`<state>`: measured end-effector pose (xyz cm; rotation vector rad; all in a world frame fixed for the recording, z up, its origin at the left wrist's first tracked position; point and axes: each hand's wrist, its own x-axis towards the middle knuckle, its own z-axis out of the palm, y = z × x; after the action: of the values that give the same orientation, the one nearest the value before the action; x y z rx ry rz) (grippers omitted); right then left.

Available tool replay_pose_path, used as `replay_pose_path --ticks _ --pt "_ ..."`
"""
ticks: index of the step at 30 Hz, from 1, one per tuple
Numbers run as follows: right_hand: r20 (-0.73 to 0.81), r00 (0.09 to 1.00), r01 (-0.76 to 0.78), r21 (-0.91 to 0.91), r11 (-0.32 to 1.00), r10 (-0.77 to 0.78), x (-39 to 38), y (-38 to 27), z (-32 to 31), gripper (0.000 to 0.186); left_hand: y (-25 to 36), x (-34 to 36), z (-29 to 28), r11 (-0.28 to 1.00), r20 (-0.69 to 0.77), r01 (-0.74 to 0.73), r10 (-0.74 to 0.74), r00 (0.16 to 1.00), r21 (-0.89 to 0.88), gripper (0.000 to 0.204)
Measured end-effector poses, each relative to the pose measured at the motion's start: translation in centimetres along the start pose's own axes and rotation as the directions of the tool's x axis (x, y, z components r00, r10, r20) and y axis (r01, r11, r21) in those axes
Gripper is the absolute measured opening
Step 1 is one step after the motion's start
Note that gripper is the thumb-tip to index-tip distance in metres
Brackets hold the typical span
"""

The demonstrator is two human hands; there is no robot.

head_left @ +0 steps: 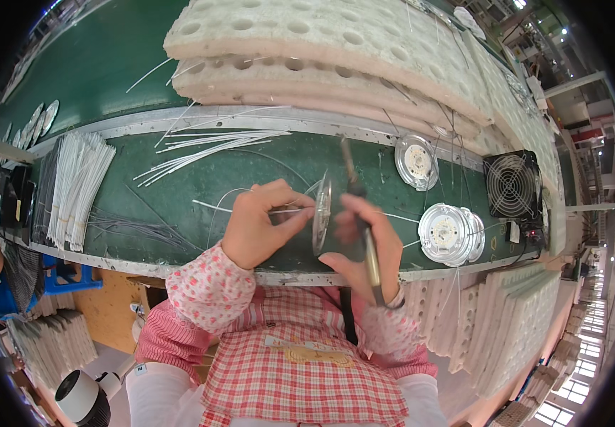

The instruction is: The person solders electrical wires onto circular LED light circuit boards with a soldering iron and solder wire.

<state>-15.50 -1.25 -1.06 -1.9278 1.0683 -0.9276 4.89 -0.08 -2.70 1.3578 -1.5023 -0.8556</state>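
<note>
My left hand is closed in a pinch around a thin white wire whose free end sticks out to the left. Its fingertips meet the face of a clear round disc, which stands on edge between my hands. In my right hand, partly smeared by motion, lies a soldering iron with its tip pointing up and away. The right thumb reaches toward the disc's lower edge; whether it touches is unclear. Similar discs with round boards, a stack and a single one, lie to the right.
Loose white wires lie across the green bench. Bundled white wires and dark wires are at left. A black fan stands at right. Thick white foam boards with round holes line the back.
</note>
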Motion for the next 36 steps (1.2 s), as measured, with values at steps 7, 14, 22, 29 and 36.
replay_pose_path --ticks 7,14,22,29,36 --pt "0.221 0.964 0.116 0.145 0.983 -0.147 3.6 2.8 0.9 0.117 -1.0 -0.2 -0.4 0.976 0.072 0.176 -0.167 0.983 -0.126 0.013" --pt "0.135 0.990 0.003 0.200 0.980 -0.031 1.8 3.1 1.9 0.119 0.0 -1.7 1.2 0.946 -0.063 0.211 -0.233 0.970 -0.246 0.015" --pt "-0.018 0.992 0.115 -0.252 0.961 -0.123 0.4 0.6 2.3 0.108 1.7 -1.0 1.4 0.950 -0.071 0.312 -0.310 0.948 0.019 0.026" --pt "-0.054 0.994 0.062 -0.428 0.902 -0.093 -0.6 2.4 1.9 0.100 -0.3 0.2 2.9 0.859 -0.229 -0.010 0.148 0.962 0.513 0.029" --pt "-0.076 0.963 0.206 -0.410 0.889 -0.258 -1.8 3.2 -0.7 0.051 -1.8 -1.1 1.1 0.910 0.033 -0.250 0.254 0.967 0.331 0.013"
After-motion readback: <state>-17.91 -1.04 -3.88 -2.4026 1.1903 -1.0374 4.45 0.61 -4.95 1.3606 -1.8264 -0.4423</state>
